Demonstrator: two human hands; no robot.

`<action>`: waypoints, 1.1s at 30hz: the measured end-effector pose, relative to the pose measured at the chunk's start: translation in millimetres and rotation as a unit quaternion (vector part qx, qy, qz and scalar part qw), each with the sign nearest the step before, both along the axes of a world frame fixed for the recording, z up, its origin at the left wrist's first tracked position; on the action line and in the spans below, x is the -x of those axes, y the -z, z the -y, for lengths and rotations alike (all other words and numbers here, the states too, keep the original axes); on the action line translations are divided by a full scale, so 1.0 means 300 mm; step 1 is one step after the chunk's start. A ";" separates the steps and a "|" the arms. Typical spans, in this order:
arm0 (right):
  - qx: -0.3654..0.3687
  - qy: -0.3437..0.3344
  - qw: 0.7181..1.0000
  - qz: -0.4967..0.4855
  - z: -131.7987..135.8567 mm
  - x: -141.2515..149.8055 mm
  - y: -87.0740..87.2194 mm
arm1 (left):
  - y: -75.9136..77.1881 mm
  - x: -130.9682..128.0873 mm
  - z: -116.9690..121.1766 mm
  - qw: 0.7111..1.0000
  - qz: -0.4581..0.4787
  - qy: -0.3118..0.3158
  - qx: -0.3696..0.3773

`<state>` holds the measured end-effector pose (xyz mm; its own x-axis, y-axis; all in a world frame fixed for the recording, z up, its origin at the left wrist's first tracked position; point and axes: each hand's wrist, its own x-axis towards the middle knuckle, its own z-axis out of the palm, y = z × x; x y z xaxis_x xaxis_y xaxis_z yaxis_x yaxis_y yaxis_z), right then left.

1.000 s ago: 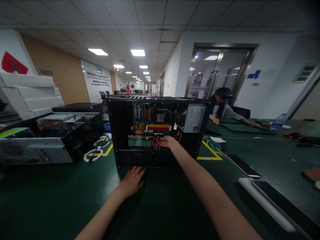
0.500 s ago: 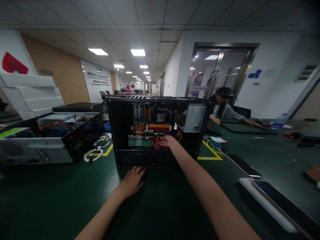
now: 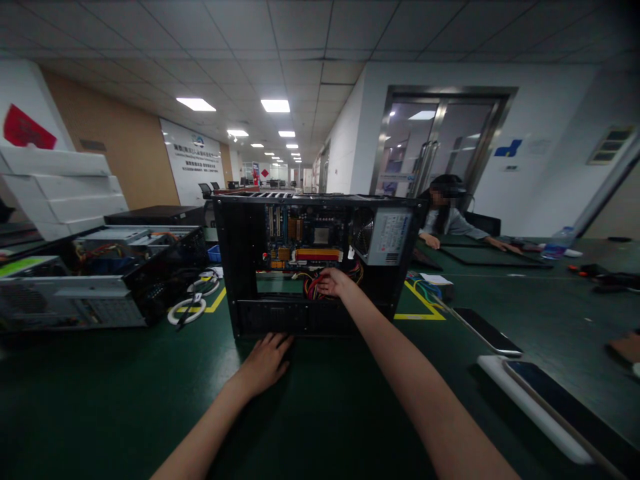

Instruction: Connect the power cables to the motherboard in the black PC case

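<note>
An open black computer case [image 3: 240, 267] stands upright on the green table [image 3: 100, 400], its side off, showing a blue motherboard [image 3: 305, 237] and a grey power supply [image 3: 387, 237]. My right hand [image 3: 334, 283] reaches inside the case, fingers curled in a bundle of red and yellow cables [image 3: 313, 287] below the motherboard. My left hand [image 3: 265, 360] lies flat on the table, fingers spread, its tips at the case's lower front edge.
A second opened computer [image 3: 75, 287] lies on its side at the left, with white tape rolls [image 3: 187, 308] beside it. Flat panels [image 3: 540, 400] and a dark slab [image 3: 487, 331] lie at the right. A person [image 3: 447, 213] sits at the far right side.
My right hand has shifted slightly upward among the cables. My left hand has stayed put.
</note>
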<state>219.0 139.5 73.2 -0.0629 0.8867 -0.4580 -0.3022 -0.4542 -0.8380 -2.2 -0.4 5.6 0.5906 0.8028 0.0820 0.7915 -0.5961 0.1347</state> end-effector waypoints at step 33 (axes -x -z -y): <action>-0.213 -0.124 0.836 0.490 -0.016 0.062 0.058 | 0.001 -0.002 -0.001 1.000 -0.009 0.000 -0.003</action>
<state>200.3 144.2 55.7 -0.0482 0.9979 -0.0424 0.6835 0.0020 -0.7299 -1.6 0.0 5.2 0.5925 0.8020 0.0760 0.7935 -0.5973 0.1165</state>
